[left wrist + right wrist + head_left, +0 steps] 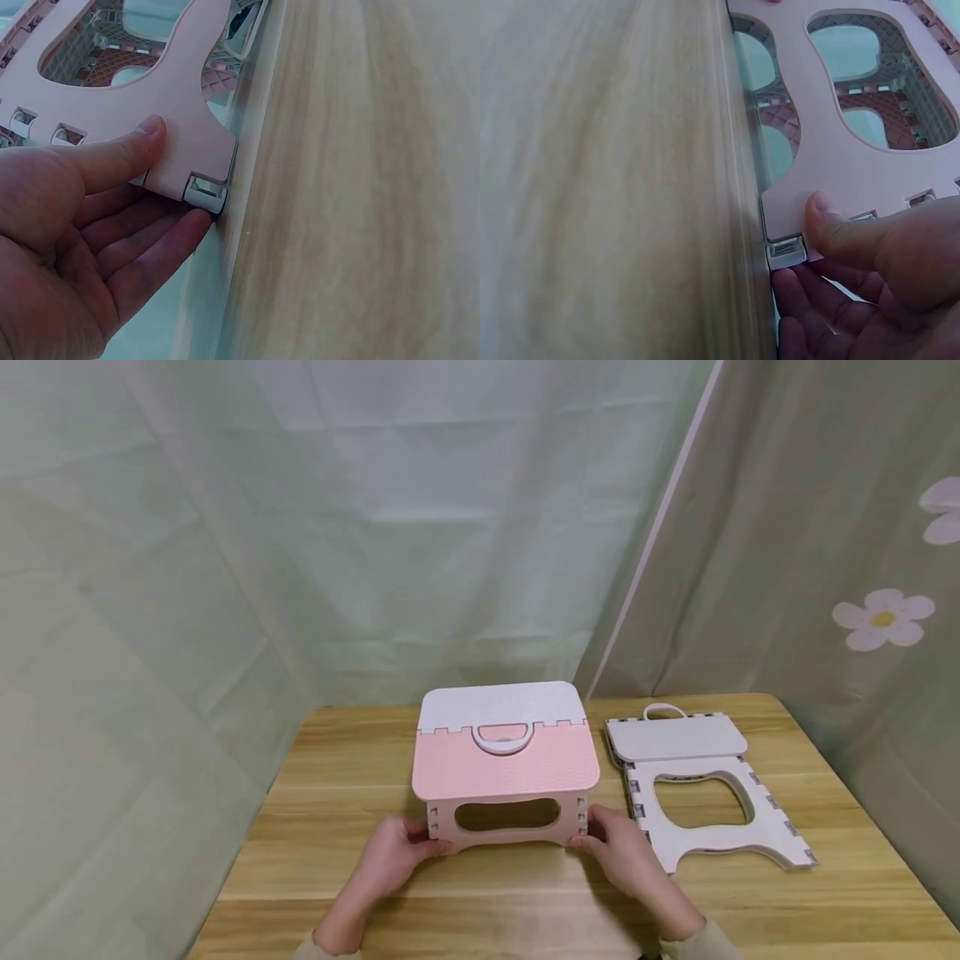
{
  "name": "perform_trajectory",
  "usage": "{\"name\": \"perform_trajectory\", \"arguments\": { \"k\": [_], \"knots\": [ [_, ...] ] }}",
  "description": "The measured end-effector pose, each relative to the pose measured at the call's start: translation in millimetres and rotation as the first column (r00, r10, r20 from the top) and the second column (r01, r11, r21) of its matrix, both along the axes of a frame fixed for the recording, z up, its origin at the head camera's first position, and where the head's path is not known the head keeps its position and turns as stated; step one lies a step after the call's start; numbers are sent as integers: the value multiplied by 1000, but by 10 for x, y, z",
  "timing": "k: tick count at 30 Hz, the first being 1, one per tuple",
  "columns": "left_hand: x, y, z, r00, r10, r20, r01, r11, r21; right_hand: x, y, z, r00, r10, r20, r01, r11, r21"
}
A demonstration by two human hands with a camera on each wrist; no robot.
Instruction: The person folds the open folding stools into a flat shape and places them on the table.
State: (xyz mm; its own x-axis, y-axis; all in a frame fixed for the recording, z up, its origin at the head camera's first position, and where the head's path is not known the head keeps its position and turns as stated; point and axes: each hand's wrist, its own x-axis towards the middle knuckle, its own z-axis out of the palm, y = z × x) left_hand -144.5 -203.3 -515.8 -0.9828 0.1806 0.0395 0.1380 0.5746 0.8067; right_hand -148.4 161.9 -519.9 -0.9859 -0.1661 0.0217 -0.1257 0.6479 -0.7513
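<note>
A pink and white folding step stool (505, 760) stands unfolded on the wooden table (337, 793), its white handle on top. My left hand (396, 854) holds the near leg panel at its left foot: the thumb (124, 154) lies on the pink panel (184, 105) and the fingers reach under behind the foot. My right hand (619, 847) holds the same panel (832, 150) at its right foot, thumb (840, 229) on the front face and fingers behind it.
A second stool (697, 785), white and grey, lies folded flat on the table to the right. Pale green curtains hang behind and on both sides, the right one with flower prints (883, 618). The table's near edge is just under my wrists.
</note>
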Motion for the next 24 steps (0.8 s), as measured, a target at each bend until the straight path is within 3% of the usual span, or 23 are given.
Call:
{"name": "perform_trajectory", "arguments": {
  "k": [6,16,24],
  "knots": [
    [-17,-8,6,1000,-17,4,17,1000,-19,15,-21,-13,999,-42,10,42,999,23],
    [7,-21,42,999,-27,25,26,999,20,-9,0,-12,1000,23,-18,-23,1000,1],
    [10,-21,38,999,-28,20,27,999,23,-2,-2,-15,1000,19,-10,-19,1000,10]
  ]
}}
